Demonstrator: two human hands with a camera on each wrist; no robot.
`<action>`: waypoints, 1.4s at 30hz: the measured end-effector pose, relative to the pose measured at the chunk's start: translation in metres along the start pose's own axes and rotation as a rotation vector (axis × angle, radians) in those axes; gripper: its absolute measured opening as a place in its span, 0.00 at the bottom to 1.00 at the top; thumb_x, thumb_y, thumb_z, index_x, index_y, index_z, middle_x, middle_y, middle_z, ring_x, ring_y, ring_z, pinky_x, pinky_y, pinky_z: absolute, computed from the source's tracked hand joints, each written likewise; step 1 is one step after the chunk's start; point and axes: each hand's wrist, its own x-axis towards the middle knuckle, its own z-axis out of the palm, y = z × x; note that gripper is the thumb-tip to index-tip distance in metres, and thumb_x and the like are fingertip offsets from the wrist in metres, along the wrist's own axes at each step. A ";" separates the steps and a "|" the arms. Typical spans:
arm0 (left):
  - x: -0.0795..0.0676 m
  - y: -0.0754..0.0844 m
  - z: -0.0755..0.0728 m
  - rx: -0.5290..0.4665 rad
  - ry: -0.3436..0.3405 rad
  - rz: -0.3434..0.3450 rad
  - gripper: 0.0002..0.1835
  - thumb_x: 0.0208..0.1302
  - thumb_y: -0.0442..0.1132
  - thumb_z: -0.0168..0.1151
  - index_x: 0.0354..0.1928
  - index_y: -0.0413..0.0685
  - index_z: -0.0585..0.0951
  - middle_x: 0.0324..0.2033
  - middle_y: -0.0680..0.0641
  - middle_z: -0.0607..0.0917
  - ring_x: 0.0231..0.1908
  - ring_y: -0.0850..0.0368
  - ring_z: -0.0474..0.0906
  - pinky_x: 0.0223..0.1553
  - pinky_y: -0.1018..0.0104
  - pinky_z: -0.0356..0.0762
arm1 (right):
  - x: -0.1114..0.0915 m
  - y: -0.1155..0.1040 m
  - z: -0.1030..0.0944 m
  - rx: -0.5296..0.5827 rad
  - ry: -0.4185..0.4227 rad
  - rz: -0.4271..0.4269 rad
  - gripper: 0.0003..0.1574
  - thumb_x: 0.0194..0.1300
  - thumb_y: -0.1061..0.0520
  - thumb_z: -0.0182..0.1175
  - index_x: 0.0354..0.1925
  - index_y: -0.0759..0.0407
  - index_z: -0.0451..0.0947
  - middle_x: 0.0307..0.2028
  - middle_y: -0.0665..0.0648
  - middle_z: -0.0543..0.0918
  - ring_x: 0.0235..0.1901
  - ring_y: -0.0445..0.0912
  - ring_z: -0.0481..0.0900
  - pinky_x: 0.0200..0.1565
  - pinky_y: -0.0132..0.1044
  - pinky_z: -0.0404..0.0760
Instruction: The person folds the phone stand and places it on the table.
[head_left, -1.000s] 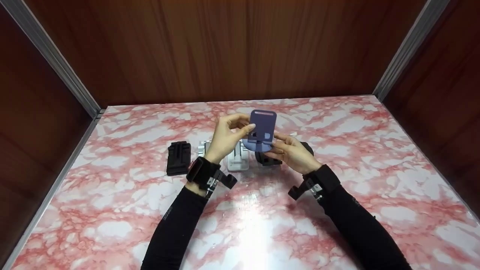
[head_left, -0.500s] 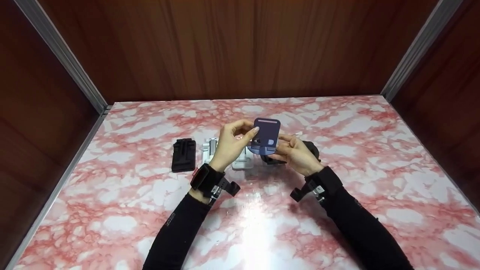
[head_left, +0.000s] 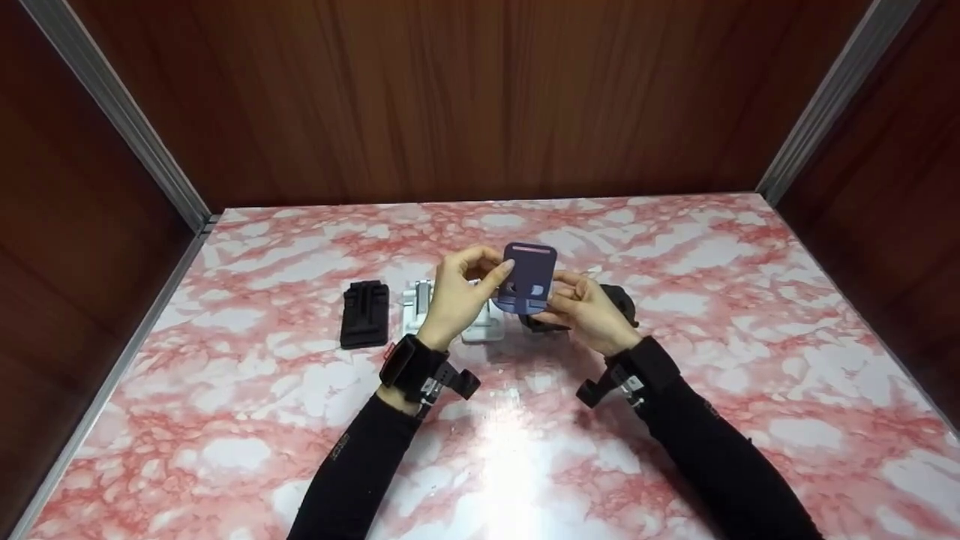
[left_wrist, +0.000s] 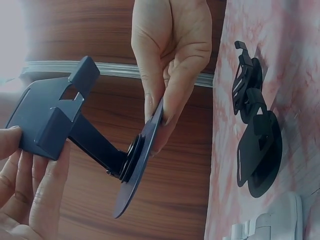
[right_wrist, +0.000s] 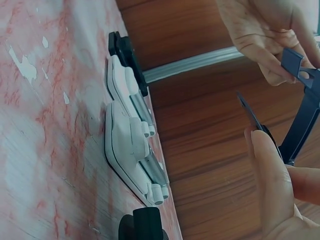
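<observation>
A dark blue phone stand (head_left: 532, 264) is held up above the table between both hands. Its slotted back plate (left_wrist: 44, 112) joins a hinged arm (left_wrist: 95, 142) and a round flat base (left_wrist: 131, 192). My left hand (head_left: 457, 298) pinches the plate's edge, with the thumb on one face and fingers behind. My right hand (head_left: 592, 319) pinches the rim of the round base between thumb and fingers. In the left wrist view the plate and base stand apart, with the arm slanting between them.
On the marbled table, behind the hands, lie a folded black stand (head_left: 365, 315) at left, two white folded stands (right_wrist: 132, 150) mid-row, and black round-based stands (left_wrist: 262, 150) at right. Brown wood-grain panels (head_left: 480, 97) wall in the back and sides.
Both hands have lowered slightly in the head view, bringing the blue phone stand down with them. Their grips look the same, and the head view has shifted a little.
</observation>
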 end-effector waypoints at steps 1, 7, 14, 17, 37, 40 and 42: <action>0.000 0.000 0.000 -0.002 -0.001 -0.004 0.07 0.63 0.34 0.67 0.35 0.34 0.83 0.27 0.39 0.86 0.25 0.65 0.77 0.33 0.73 0.80 | 0.000 0.000 0.000 0.001 0.001 0.002 0.29 0.73 0.73 0.41 0.70 0.73 0.54 0.45 0.51 0.87 0.46 0.44 0.86 0.48 0.33 0.86; -0.002 -0.002 0.001 -0.010 -0.021 -0.031 0.08 0.63 0.35 0.67 0.36 0.34 0.82 0.27 0.38 0.85 0.23 0.64 0.75 0.28 0.74 0.78 | -0.002 0.001 0.001 -0.011 0.008 0.011 0.30 0.73 0.74 0.40 0.71 0.74 0.52 0.45 0.51 0.87 0.46 0.43 0.86 0.48 0.32 0.86; -0.003 -0.004 0.001 -0.024 -0.024 -0.024 0.08 0.64 0.34 0.66 0.36 0.33 0.82 0.26 0.40 0.85 0.23 0.65 0.75 0.28 0.74 0.78 | -0.001 0.003 0.001 -0.016 0.005 0.006 0.31 0.73 0.74 0.41 0.72 0.74 0.51 0.45 0.51 0.87 0.45 0.43 0.86 0.48 0.32 0.86; -0.003 -0.006 0.001 -0.031 -0.027 -0.023 0.08 0.64 0.34 0.66 0.36 0.33 0.82 0.25 0.42 0.85 0.23 0.65 0.75 0.28 0.74 0.78 | -0.002 0.003 0.001 -0.018 0.005 0.005 0.32 0.73 0.74 0.41 0.72 0.74 0.51 0.44 0.50 0.87 0.45 0.43 0.86 0.47 0.32 0.86; -0.002 -0.005 -0.001 -0.066 -0.061 -0.017 0.07 0.65 0.32 0.64 0.36 0.32 0.80 0.23 0.50 0.81 0.22 0.65 0.74 0.26 0.74 0.79 | -0.001 0.003 0.001 -0.068 0.012 -0.010 0.29 0.72 0.75 0.42 0.69 0.78 0.53 0.44 0.52 0.86 0.45 0.42 0.86 0.48 0.35 0.86; -0.001 -0.004 -0.001 -0.072 -0.069 -0.016 0.07 0.65 0.32 0.63 0.35 0.32 0.80 0.22 0.53 0.80 0.22 0.65 0.73 0.26 0.74 0.78 | -0.001 0.002 0.001 -0.074 0.007 -0.015 0.29 0.72 0.75 0.42 0.69 0.78 0.53 0.43 0.51 0.87 0.45 0.42 0.86 0.48 0.34 0.86; 0.000 -0.004 -0.001 -0.070 -0.069 -0.018 0.06 0.65 0.31 0.63 0.35 0.32 0.80 0.22 0.55 0.79 0.22 0.65 0.72 0.26 0.75 0.76 | -0.002 0.001 0.001 -0.075 0.007 -0.016 0.29 0.72 0.75 0.42 0.69 0.78 0.53 0.43 0.50 0.87 0.44 0.42 0.86 0.47 0.34 0.86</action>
